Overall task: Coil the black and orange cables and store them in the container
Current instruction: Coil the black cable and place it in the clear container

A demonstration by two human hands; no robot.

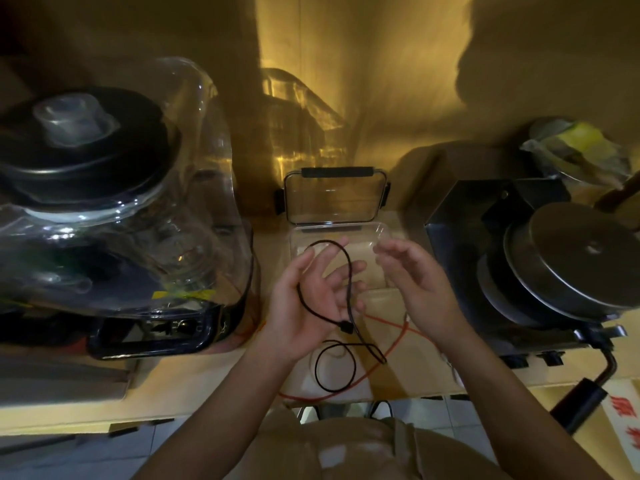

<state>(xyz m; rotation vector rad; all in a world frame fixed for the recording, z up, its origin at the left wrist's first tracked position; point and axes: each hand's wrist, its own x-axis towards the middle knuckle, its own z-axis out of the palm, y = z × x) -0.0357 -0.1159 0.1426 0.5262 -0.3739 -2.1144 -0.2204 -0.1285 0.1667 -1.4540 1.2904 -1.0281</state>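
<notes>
The left hand [311, 299] is raised palm-up over the counter [207, 375], fingers spread, with the black cable [349, 271] looped over them and trailing down beside the orange cable [391, 344]. The right hand [415, 275] hovers nearby, fingers relaxed, holding nothing. Both partly hide the clear container [377, 233], its lid [336, 199] propped up behind.
</notes>
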